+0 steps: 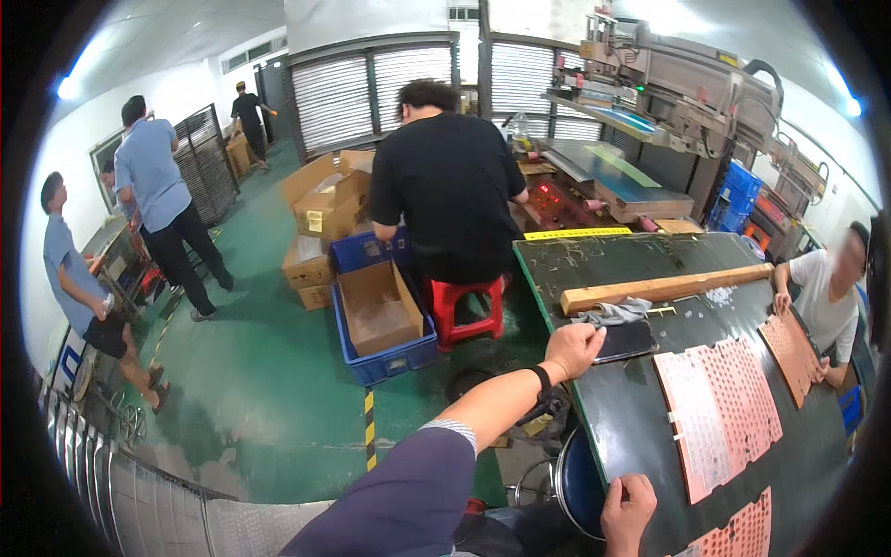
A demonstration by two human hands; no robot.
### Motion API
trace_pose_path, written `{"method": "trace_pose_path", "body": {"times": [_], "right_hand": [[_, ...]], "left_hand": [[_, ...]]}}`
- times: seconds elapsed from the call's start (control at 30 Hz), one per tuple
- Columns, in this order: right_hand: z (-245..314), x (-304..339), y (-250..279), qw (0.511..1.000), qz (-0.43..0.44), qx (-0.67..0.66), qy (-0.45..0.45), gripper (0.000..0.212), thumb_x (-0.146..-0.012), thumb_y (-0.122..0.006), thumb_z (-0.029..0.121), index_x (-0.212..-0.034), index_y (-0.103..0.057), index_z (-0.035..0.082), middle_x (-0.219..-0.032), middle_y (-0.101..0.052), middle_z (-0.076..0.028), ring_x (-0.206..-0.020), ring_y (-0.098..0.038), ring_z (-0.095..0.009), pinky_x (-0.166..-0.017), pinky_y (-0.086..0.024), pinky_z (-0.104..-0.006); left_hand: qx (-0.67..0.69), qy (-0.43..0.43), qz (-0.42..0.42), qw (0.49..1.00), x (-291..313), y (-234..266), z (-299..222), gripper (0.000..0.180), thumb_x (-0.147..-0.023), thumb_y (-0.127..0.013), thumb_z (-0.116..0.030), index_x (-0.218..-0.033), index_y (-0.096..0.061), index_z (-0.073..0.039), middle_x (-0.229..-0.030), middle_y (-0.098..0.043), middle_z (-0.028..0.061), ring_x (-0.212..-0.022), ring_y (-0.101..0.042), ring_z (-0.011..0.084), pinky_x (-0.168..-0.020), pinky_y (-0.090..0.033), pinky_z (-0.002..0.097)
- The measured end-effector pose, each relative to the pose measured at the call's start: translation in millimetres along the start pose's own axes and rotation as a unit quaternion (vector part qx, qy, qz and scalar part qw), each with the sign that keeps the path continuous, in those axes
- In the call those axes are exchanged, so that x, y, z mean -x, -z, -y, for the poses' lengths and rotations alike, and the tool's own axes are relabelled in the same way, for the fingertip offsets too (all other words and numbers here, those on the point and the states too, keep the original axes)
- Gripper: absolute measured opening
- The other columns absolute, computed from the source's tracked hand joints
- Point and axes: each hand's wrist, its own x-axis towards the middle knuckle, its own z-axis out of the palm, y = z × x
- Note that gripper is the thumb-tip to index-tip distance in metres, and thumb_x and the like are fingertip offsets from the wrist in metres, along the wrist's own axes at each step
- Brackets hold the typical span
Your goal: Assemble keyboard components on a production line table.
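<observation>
My left hand [574,351], with a dark band at the wrist, is curled closed over the edge of the dark green table [631,408]. Whether anything is inside its fingers I cannot make out. Just beyond it lies a black smartphone [626,342], with a crumpled grey cloth [614,313] behind. Lower down, my right hand [629,506] is loosely balled at the table's near left edge, nothing showing in it. To the right of both hands lies a pinkish perforated panel [719,408]. Part of a second panel [742,529] shows at the bottom.
A wooden bar [668,288] lies across the table. At right, a co-worker holds another perforated panel [789,357]. Ahead, a person in black sits on a red stool [467,311] beside a blue crate [385,357] and cartons [325,204]. A machine [687,84] stands behind the table.
</observation>
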Motion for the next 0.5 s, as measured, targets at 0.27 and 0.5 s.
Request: {"method": "trace_pose_path", "body": {"times": [0.27, 0.5], "right_hand": [[1.3, -3.8, 13.1, 0.998, 0.059, 0.035, 0.004, 0.009, -0.083, -0.058, 0.004, -0.076, -0.057, -0.001, -0.069, -0.052, -0.017, -0.065, -0.053, -0.034, -0.059, -0.042, -0.0397], [0.2, -2.3, 14.8, 0.997, 0.059, 0.051, 0.012, 0.008, -0.085, -0.058, 0.005, -0.08, -0.059, -0.002, -0.074, -0.056, -0.017, -0.067, -0.054, -0.035, -0.061, -0.044, -0.0399]], "left_hand": [[0.04, -0.021, 0.011, 0.999, 5.2, 2.2, 4.5, 0.04, -0.093, -0.049, -0.031, -0.063, -0.053, -0.005, -0.064, -0.054, 0.0169, -0.064, -0.056, 0.0364, -0.057, -0.043, 0.044], [0.068, -0.015, 0.004, 0.998, 6.8, 1.4, -2.3, 0.038, -0.094, -0.047, -0.029, -0.063, -0.05, -0.006, -0.065, -0.053, 0.016, -0.067, -0.056, 0.0359, -0.061, -0.044, 0.044]]}}
